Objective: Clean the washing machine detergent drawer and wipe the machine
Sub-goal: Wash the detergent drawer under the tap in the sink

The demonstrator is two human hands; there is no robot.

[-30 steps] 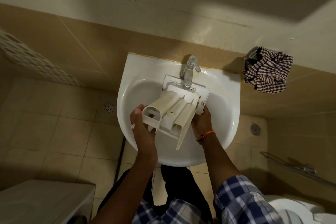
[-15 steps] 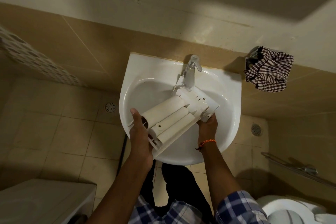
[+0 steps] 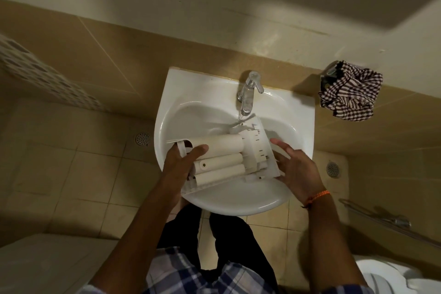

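Observation:
The cream-white detergent drawer [image 3: 225,157] lies upside down across the white sink basin [image 3: 293,114], its front panel to the right. A thin stream of water falls from the chrome tap [image 3: 249,93] onto the drawer's far right corner. My left hand [image 3: 181,164] grips the drawer's left end, thumb over the top tube. At the drawer's right end my right hand [image 3: 294,167] has its fingers spread, the palm against the front panel's edge.
A checked cloth [image 3: 350,93] hangs on a wall holder right of the sink. A white washing machine top [image 3: 47,267] is at the lower left, a toilet [image 3: 401,274] at the lower right. A metal rail [image 3: 381,219] runs along the right wall.
The drawer has swung from pointing towards me to lying sideways across the basin. My right hand has loosened from a grip to spread fingers. Water now runs onto the drawer.

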